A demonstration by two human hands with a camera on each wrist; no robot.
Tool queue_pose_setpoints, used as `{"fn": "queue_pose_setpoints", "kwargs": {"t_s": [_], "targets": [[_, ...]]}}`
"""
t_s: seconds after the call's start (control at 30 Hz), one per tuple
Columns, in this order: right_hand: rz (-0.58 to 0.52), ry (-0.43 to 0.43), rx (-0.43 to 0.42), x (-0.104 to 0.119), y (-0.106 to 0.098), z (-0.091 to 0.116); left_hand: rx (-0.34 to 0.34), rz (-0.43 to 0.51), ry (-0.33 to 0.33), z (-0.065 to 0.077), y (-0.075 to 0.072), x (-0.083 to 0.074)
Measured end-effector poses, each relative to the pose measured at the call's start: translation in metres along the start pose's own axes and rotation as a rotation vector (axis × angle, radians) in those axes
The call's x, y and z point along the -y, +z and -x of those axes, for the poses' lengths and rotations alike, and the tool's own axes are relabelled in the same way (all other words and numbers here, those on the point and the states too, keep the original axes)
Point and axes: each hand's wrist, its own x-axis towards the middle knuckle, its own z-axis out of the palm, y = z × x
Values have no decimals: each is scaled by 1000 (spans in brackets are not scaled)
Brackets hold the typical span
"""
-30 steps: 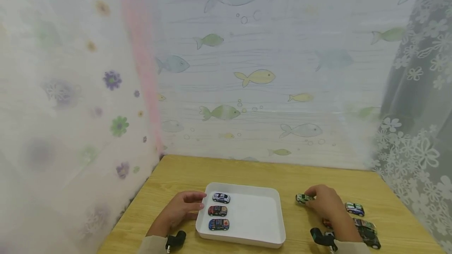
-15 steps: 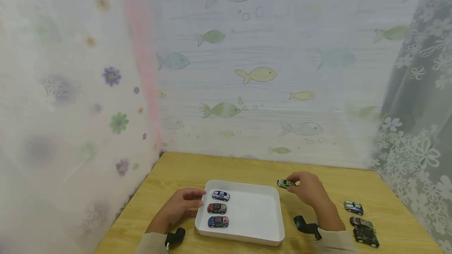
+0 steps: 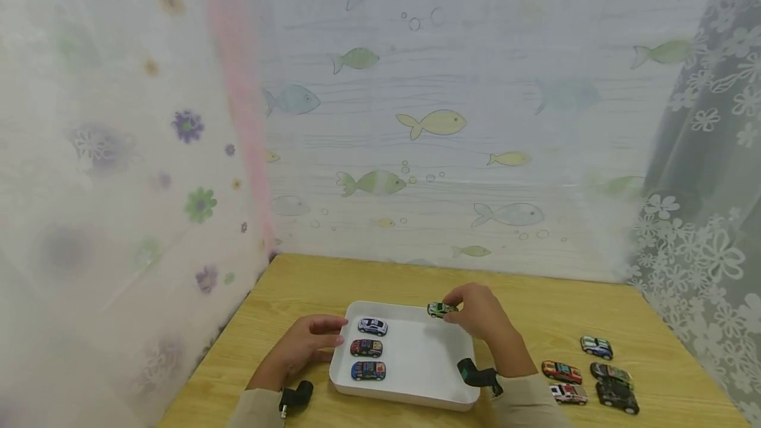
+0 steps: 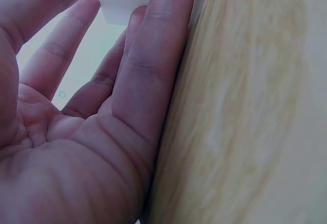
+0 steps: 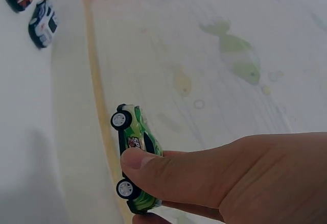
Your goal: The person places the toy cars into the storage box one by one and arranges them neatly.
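Note:
My right hand (image 3: 478,311) pinches a green toy car (image 5: 137,147) between thumb and fingers. In the head view the car hangs over the back right part of the white tray (image 3: 416,399). Its wheels face left in the right wrist view. My left hand (image 3: 304,347) lies at the tray's left side with its fingers extended and fingertips right at the rim; its edge rests along the table in the left wrist view. Inside the tray, a white car (image 3: 372,327), a red car (image 3: 366,348) and a blue car (image 3: 368,370) form a column at the left.
On the wooden table (image 3: 333,275), right of the tray, several more toy cars sit in a group, among them a white-and-green car (image 3: 596,347), a red-and-yellow car (image 3: 561,371) and a black car (image 3: 617,396). Printed curtains (image 3: 440,216) hang behind the table and along both sides.
My right hand has carried the green toy car from the table right of the tray leftward to over the tray, uncovering cars at the right. My left hand has stayed at the tray.

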Motion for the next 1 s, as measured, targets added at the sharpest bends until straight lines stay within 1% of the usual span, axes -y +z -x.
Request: {"fn": "queue_pose_setpoints", "kwargs": {"t_s": [0.23, 0.33, 0.43, 0.63, 0.8, 1.0], "targets": [[13, 5, 56, 13, 20, -7, 5, 6, 1, 2, 0, -1], [3, 4, 66, 14, 27, -9, 5, 8, 0, 2, 0, -1], [18, -8, 69, 14, 34, -11, 6, 12, 1, 1, 0, 0], [55, -37, 70, 15, 42, -16, 4, 0, 4, -2, -1, 1], [48, -35, 84, 20, 49, -17, 5, -4, -2, -1, -1, 0], [43, -22, 120, 26, 56, -17, -3, -15, -8, 0, 0, -2]]}}
